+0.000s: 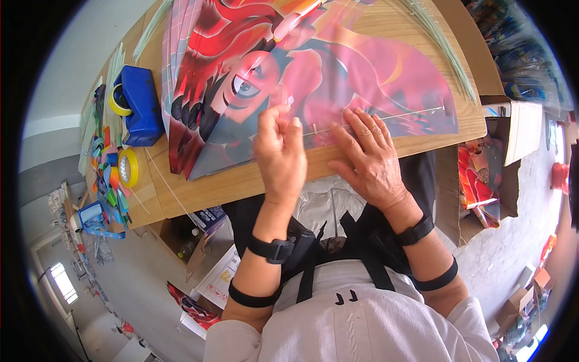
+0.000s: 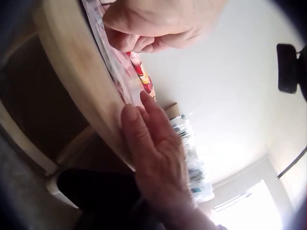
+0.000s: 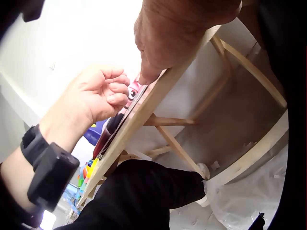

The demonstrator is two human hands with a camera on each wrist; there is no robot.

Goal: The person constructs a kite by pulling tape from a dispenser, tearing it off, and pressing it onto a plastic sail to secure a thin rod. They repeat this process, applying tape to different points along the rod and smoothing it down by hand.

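Note:
Printed sheets (image 1: 386,72) with a cartoon eye and red and pink shapes lie stacked on the wooden table (image 1: 229,187). A thin pale rod (image 1: 404,114) runs along their near edge, with a small tape piece (image 1: 314,128) across it. My right hand (image 1: 371,163) rests flat on the sheets at the rod, fingers extended. Left of it, my left hand (image 1: 282,154) is raised just above the sheets with its fingers curled. It pinches a small pale piece of tape (image 1: 290,100) at the fingertips. In the right wrist view the curled left fingers (image 3: 115,93) face the sheets.
A blue tape dispenser (image 1: 142,108) and a yellow tape roll (image 1: 128,168) stand at the left, beside colourful scraps (image 1: 108,193). Thin pale rods (image 1: 443,48) lie at the far right. An open cardboard box (image 1: 509,187) with printed pieces stands below the table's right edge.

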